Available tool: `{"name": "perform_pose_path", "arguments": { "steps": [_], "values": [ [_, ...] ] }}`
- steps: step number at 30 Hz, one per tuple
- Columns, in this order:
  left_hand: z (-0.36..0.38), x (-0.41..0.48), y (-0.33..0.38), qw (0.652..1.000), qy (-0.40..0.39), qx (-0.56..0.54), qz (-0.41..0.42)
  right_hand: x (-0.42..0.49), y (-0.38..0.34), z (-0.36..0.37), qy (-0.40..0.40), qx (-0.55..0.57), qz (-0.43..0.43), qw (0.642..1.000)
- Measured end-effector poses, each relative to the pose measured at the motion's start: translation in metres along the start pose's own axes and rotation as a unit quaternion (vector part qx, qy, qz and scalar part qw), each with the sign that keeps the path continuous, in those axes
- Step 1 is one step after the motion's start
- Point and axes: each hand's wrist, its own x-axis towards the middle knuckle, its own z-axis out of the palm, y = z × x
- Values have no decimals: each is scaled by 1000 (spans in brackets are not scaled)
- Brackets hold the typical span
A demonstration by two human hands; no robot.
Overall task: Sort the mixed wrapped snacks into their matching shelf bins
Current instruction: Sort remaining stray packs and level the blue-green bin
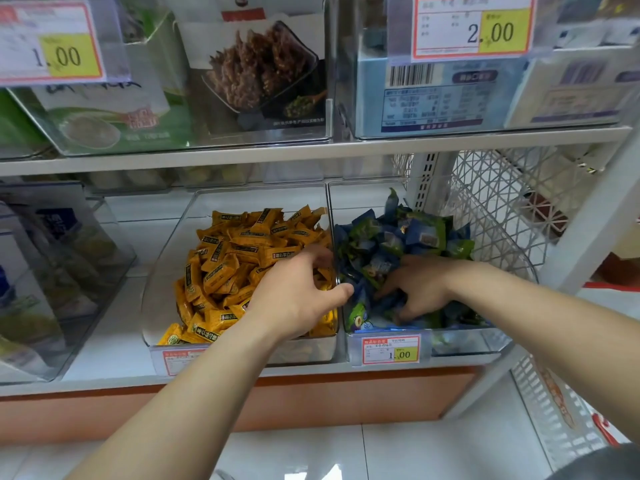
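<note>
While the white shelf (311,152) carries clear bins, the left bin (166,271) holds yellow wrapped snacks (239,261) and the right bin (485,341) blue-green wrapped snacks (398,237). Left hand (298,292) rests on the yellow pile, fingers curled at the divider; whether it pinches anything cannot be told. Right hand (419,285) digs spread fingers into the blue-green pile. Price tags read 1.00 (52,43), 2.00 (474,26) and 1.00 (390,349).

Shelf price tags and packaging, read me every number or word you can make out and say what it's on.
"1.00": price tag top left
"2.00": price tag top right
"1.00": tag on the blue-green snack bin
Tag on the yellow snack bin: hidden by an arm
Wrappers, box print, small tag text: too blurred
</note>
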Motion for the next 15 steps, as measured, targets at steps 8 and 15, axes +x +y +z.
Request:
{"name": "perform_pose_path", "arguments": {
  "steps": [8, 15],
  "values": [
    [1, 2, 1, 1000, 3, 4, -7, 23, 3, 11, 23, 43, -4, 999],
    [1, 2, 3, 1000, 1, 8, -7, 26, 0, 24, 239, 47, 15, 970]
  ]
}}
